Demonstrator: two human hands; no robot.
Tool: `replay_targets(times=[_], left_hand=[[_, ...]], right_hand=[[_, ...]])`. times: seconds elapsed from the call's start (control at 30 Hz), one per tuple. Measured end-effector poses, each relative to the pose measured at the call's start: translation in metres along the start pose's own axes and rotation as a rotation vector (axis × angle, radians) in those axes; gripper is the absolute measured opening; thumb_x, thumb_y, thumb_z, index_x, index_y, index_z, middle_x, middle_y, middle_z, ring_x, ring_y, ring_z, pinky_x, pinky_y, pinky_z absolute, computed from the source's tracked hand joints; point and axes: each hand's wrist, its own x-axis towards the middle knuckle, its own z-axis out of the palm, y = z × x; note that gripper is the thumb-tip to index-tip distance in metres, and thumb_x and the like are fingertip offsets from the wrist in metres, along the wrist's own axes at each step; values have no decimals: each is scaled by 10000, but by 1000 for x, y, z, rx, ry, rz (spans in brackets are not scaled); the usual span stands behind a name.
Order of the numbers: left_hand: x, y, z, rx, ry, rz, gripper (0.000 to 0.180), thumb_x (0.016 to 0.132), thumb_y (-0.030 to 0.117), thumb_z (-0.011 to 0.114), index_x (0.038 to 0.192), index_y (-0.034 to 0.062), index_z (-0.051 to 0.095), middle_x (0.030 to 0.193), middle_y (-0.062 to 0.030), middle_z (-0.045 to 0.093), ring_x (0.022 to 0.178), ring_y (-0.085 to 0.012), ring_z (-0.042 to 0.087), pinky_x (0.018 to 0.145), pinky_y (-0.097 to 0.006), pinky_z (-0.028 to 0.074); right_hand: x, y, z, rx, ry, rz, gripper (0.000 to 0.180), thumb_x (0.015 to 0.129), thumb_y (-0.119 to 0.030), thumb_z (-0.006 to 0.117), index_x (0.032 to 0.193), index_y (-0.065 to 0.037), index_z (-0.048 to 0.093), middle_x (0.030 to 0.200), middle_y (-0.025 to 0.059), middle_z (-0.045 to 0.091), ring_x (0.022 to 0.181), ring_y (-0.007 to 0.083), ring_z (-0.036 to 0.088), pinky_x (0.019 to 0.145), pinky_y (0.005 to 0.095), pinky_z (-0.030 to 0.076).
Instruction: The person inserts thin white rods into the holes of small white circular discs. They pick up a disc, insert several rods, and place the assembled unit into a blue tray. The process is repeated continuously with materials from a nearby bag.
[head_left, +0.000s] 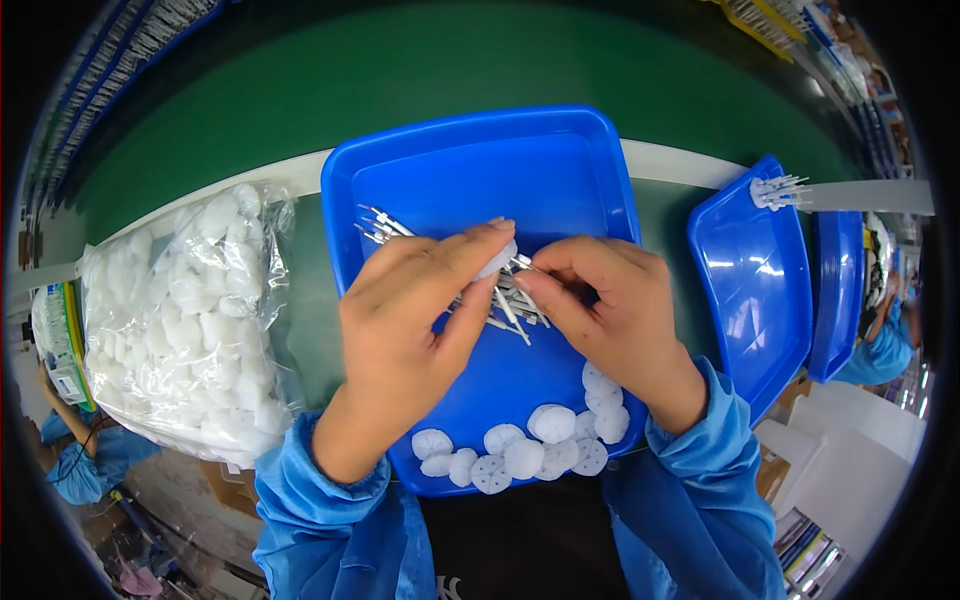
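Both hands meet over a blue tray (480, 120). My left hand (410, 310) is closed, pinching a white round disc (497, 260) between thumb and fingers. Against that disc, my right hand (605, 300) pinches the end of a thin metallic-tipped rod (521, 263); its far part is hidden by the disc and fingers. Below the hands lies a loose bundle of thin white and grey rods (515, 305), some poking out left of my left hand. Several white discs with small holes (524, 458) lie along the tray's near edge and near right corner.
A clear plastic bag of white discs (190, 320) sits left of the tray. To the right, another blue tray (750, 280) has a disc full of rods (778, 192) at its far edge. Blue-sleeved co-workers (95, 465) show at both sides, beyond the green table (420, 60).
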Motion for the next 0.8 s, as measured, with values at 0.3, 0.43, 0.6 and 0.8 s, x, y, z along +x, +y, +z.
replay_targets(times=[0.3, 0.43, 0.6, 0.8], left_hand=[[-10, 18, 3, 114, -6, -123, 408, 826, 4, 845, 1231, 34, 806, 865, -96, 787, 704, -235, 704, 672, -348, 584], [-10, 15, 2, 84, -27, -131, 399, 839, 42, 862, 1234, 36, 803, 877, -96, 781, 730, -229, 708, 684, -340, 582], [-4, 7, 3, -352, 53, -276, 472, 835, 112, 901, 1281, 32, 770, 1043, -123, 781, 857, -235, 719, 720, -331, 576], [1, 3, -7, -5, 1, 33, 526, 718, 79, 924, 1222, 70, 773, 1193, -99, 741, 1063, -276, 675, 856, -372, 538]], right_hand=[[2, 1, 4, -231, 99, -235, 124, 861, -161, 867, 904, -103, 767, 752, 21, 751, 609, 214, 700, 585, 353, 517], [1, -4, 4, -277, 55, -213, 131, 845, -141, 876, 916, -101, 773, 765, 22, 757, 631, 214, 708, 615, 351, 521], [6, -4, -6, -82, 30, -120, 178, 816, -116, 898, 965, -104, 801, 831, 35, 777, 728, 229, 733, 729, 364, 535], [7, -4, -12, 346, 25, 22, 334, 857, -25, 842, 1181, -46, 763, 905, 54, 744, 869, 177, 732, 862, 331, 574]])
